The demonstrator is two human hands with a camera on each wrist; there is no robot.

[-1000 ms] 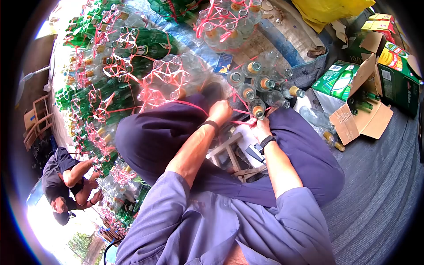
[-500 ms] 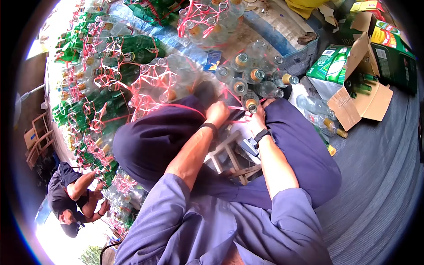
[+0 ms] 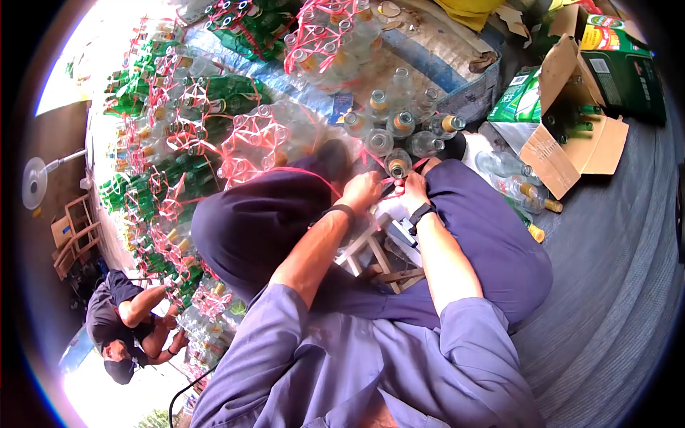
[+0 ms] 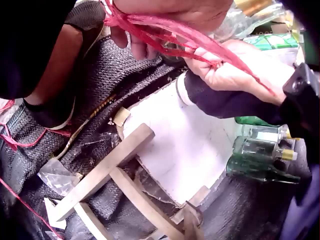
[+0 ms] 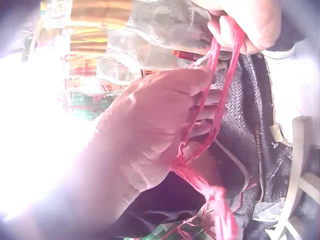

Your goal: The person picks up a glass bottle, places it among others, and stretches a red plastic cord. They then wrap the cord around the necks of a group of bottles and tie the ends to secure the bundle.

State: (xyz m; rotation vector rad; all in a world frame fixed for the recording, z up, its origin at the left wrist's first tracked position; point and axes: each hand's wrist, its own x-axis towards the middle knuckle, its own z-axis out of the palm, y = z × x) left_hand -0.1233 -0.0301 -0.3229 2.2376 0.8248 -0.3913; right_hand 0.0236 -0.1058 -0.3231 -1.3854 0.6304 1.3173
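Note:
Pink plastic twine (image 4: 170,30) stretches between my two hands, close in front of a cluster of clear glass bottles (image 3: 378,143). My left hand (image 3: 362,191) grips the twine, its fingers curled round the strands; in the right wrist view a thick twisted tail hangs below that left hand (image 5: 145,125). Right beside the nearest bottle (image 3: 397,165), my right hand (image 3: 412,192) pinches the strands with thumb and fingers. In the left wrist view the right hand (image 4: 225,72) shows behind the twine. More pink strand lies at the foot of the clustered bottles.
A wooden frame (image 3: 374,250) and a white board (image 4: 175,135) lie below my hands, between my legs. Twine-bound bottles (image 3: 260,139) fill the left side. Loose bottles (image 3: 514,178) and an opened carton (image 3: 596,150) stand at the right. Another person (image 3: 128,321) crouches at far left.
My left hand has come closer to my right hand, narrowing the stretch of twine between them. Both hands keep hold of it. The head view has shifted slightly.

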